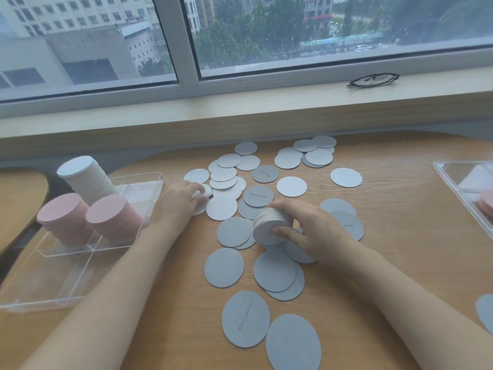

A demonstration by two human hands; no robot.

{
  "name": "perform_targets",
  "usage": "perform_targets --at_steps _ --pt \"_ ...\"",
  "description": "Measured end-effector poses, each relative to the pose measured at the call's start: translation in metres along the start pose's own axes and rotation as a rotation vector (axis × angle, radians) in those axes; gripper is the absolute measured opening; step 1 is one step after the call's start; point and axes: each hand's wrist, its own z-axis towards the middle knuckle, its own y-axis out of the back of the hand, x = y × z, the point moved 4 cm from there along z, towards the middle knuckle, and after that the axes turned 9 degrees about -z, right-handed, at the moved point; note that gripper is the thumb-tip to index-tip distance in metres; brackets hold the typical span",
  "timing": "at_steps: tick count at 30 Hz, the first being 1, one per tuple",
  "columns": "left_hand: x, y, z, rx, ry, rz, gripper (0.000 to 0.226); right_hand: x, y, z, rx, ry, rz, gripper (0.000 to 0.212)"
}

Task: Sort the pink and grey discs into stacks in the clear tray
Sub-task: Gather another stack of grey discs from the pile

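Head view. The right hand [306,231] grips a short grey stack [269,222], tilted on edge, thumb on its near face and fingers curled over the top. Loose grey discs [224,267] lie all round those fingers: overlapping ones under and just below the hand, one partly hidden behind the wrist, two larger-looking ones near the bottom edge, and a scattered group beyond the fingertips toward the sill [240,113]. Some carry handwriting.

The left hand [181,200] lies palm down, fingers curled onto a few overlapping pale discs [202,192] at its tips; whether it pinches them or only presses them I cannot tell.

Just left of that wrist is the clear tray [53,295], which holds two pink stacks [112,220] side by side and a taller white stack [85,180] behind them; its near compartments are bare. The left forearm crosses the tray's right rim.

Bare table [400,236] opens right of the right hand, up to a second clear box [464,188] at the far right edge with something pink inside. Glasses [373,80] sit on the sill, well apart.
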Motion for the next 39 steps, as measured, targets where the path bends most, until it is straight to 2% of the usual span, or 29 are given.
perform_targets --at_steps 2,6,10,13,17,20,23,25,29,32,36,39 --pt "-0.001 0.005 -0.004 -0.059 -0.003 0.024 0.026 0.000 0.000 -0.001 0.001 0.004 0.004 0.045" --pt "-0.001 0.020 -0.017 -0.278 -0.056 0.044 0.031 -0.001 -0.001 0.000 -0.002 0.011 0.001 0.044" --pt "-0.021 0.024 -0.042 -0.366 -0.112 -0.214 0.026 0.001 -0.003 0.001 0.022 0.003 0.033 0.048" --pt "-0.055 0.012 -0.061 -0.285 -0.149 -0.422 0.021 0.000 -0.003 0.001 0.027 -0.016 0.063 0.055" --pt "-0.089 -0.017 -0.077 -0.114 -0.252 -0.518 0.026 -0.001 -0.003 0.000 0.017 -0.052 0.091 0.067" --pt "-0.096 -0.029 -0.080 0.010 -0.267 -0.566 0.039 -0.003 -0.002 0.001 0.019 -0.049 0.094 0.059" --pt "-0.095 -0.037 -0.084 0.108 -0.254 -0.653 0.027 -0.002 -0.003 0.002 0.038 -0.042 0.071 0.049" --pt "-0.095 -0.041 -0.088 0.152 -0.234 -0.710 0.030 0.001 -0.004 0.002 0.044 -0.040 0.038 0.049" --pt "-0.097 -0.042 -0.092 0.186 -0.311 -0.647 0.042 0.003 -0.009 0.003 0.077 -0.063 -0.020 0.064" --pt "-0.092 -0.044 -0.091 0.204 -0.315 -0.587 0.054 0.003 -0.010 0.002 0.115 -0.086 0.005 0.064" --pt "-0.085 -0.048 -0.091 0.122 -0.352 -0.328 0.063 0.003 -0.010 0.001 0.166 -0.072 0.036 0.073" --pt "-0.084 -0.047 -0.090 0.075 -0.377 -0.265 0.063 0.000 -0.009 0.001 0.178 -0.076 0.006 0.077"
